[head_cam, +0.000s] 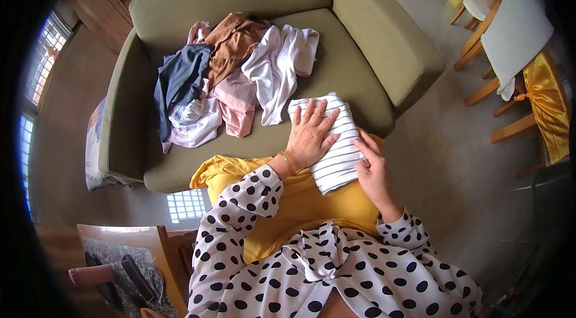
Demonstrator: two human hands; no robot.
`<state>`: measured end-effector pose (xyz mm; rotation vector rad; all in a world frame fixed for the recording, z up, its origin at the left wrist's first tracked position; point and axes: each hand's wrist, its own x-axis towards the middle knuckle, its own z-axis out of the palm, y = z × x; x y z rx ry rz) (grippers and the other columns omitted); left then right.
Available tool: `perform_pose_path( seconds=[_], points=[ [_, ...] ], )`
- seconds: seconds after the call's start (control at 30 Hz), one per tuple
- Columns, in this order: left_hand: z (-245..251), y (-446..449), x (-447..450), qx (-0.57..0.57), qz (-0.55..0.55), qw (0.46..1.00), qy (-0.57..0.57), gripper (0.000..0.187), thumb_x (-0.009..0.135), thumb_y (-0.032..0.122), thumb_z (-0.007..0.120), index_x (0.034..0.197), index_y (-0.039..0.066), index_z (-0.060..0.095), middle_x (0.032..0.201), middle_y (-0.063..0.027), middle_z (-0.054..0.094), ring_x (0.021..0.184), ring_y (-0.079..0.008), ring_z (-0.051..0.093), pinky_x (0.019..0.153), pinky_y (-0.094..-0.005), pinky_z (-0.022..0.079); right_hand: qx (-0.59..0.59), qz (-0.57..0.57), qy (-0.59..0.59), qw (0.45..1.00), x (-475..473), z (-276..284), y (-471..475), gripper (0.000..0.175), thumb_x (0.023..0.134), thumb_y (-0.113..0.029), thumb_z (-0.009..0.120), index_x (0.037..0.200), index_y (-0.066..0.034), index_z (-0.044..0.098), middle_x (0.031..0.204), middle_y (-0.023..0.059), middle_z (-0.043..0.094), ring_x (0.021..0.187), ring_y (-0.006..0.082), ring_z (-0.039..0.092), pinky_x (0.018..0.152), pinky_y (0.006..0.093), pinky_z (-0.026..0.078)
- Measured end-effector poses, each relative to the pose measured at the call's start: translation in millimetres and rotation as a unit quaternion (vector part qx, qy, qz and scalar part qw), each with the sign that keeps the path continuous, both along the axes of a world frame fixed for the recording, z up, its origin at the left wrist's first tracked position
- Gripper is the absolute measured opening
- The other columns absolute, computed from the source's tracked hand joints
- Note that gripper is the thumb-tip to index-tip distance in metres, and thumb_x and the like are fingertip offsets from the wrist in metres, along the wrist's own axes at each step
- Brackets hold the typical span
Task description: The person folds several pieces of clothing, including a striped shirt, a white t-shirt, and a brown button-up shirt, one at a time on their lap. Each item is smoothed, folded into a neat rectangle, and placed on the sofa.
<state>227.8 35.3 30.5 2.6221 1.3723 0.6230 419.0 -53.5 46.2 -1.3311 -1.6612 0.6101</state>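
Observation:
A folded white cloth with dark stripes (336, 156) lies across my lap, over yellow fabric (288, 210), its far end by the sofa's front edge. My left hand (310, 135) rests flat on its upper left part with the fingers spread. At the cloth's right edge is my right hand (372, 165), fingers partly bent and the index finger extended along the edge; whether it pinches the fabric I cannot tell. Beyond, crumpled clothes lie on the sofa: a white garment (281, 66), a brown one (234, 43), a dark one (182, 75) and a pink one (236, 97).
The green sofa (382, 25) spans the view in front of me, its armrests at both sides. Chairs with white covers (513, 30) stand at the right, one with a golden sash (546, 106). At lower left is a wooden-edged table (164, 255) with several items on it.

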Motion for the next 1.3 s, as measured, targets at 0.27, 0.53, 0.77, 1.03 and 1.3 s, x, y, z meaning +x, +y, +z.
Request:
perform_pose_path(
  seconds=[0.27, 0.53, 0.77, 1.03, 1.3],
  points=[
    [-2, -1, 3, 0.010, 0.015, 0.999, -0.046, 0.056, 0.093, 0.046, 0.049, 0.142, 0.019, 0.043, 0.148, -0.0176, 0.035, 0.139, -0.0412, 0.025, 0.112, -0.0595, 0.013, -0.061, 0.046, -0.030, 0.997, 9, -13, 20, 0.037, 0.085, -0.011, 0.069, 0.114, 0.0071, 0.055, 0.098, 0.0135, 0.064, 0.082, 0.0142, 0.061, 0.072, 0.0284, 0.050],
    [12, 15, -14, -0.041, 0.043, 0.967, -0.246, 0.059, 0.090, 0.035, 0.060, 0.139, 0.009, 0.043, 0.143, -0.0243, 0.037, 0.134, -0.0457, 0.032, 0.109, -0.0564, 0.024, -0.190, 0.120, 0.249, 0.942, 0, 38, 64, 0.015, 0.085, -0.006, 0.065, 0.094, -0.0015, 0.055, 0.086, 0.0007, 0.061, 0.073, 0.0054, 0.054, 0.065, 0.0227, 0.046],
    [14, 44, -54, -0.023, 0.207, 0.927, -0.311, 0.064, 0.087, 0.028, 0.064, 0.140, 0.003, 0.039, 0.140, -0.0295, 0.039, 0.131, -0.0475, 0.035, 0.108, -0.0493, 0.031, -0.105, 0.098, 0.332, 0.932, -1, 95, 188, 0.031, 0.087, -0.011, 0.062, 0.115, -0.0001, 0.056, 0.101, 0.0043, 0.063, 0.088, 0.0125, 0.059, 0.076, 0.0269, 0.049],
    [7, 47, -47, -0.059, 0.229, 0.968, -0.086, 0.064, 0.080, 0.037, 0.070, 0.133, 0.009, 0.049, 0.144, -0.0242, 0.036, 0.135, -0.0441, 0.030, 0.110, -0.0539, 0.025, -0.144, -0.178, -0.020, 0.973, 86, -54, 371, 0.024, 0.082, -0.012, 0.063, 0.103, 0.0006, 0.065, 0.090, 0.0127, 0.067, 0.080, 0.0239, 0.063, 0.073, 0.0377, 0.048],
    [1, 43, -52, -0.066, 0.208, 0.976, -0.012, 0.048, 0.081, 0.028, 0.068, 0.123, 0.008, 0.058, 0.115, -0.0109, 0.060, 0.119, -0.0322, 0.049, 0.104, -0.0520, 0.031, 0.277, -0.094, -0.281, 0.914, -39, -11, 300, 0.047, 0.079, -0.014, 0.065, 0.122, 0.0022, 0.054, 0.112, 0.0215, 0.059, 0.107, 0.0378, 0.054, 0.093, 0.0459, 0.043]
  ],
)
